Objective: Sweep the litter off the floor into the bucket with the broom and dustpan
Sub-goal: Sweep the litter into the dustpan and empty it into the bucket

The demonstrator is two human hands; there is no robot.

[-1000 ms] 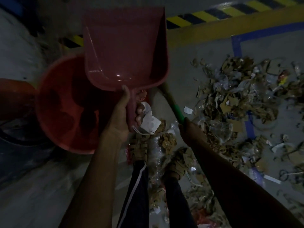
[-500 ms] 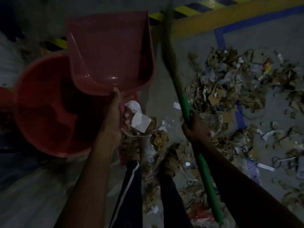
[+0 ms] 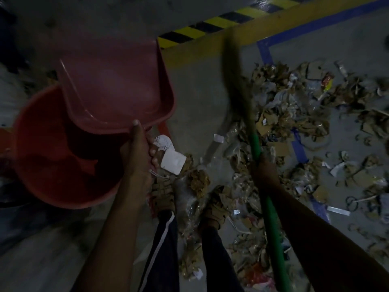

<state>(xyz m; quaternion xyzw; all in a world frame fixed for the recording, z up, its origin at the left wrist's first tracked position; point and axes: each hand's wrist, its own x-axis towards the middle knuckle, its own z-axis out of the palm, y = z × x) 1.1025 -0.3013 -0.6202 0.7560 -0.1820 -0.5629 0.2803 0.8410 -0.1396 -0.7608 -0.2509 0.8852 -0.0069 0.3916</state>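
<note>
Dim concrete floor (image 3: 195, 114); litter (image 3: 290, 114) right of gripped dustpan (image 3: 113, 85); right hand (image 3: 265, 171) grips broom (image 3: 255, 148), long axis running forward; left hand (image 3: 136, 152) by bucket (image 3: 54, 157).

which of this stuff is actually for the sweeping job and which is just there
For the job: dustpan in left hand; broom in right hand; bucket; litter on the floor.

Just there: yellow-and-black hazard stripe; blue floor tape.

Dim light lying over grey concrete floor (image 3: 200, 98); yellow-black hazard stripe (image 3: 210, 28), yellow band (image 3: 200, 51) and blue tape line (image 3: 264, 51) running across far edge
</note>
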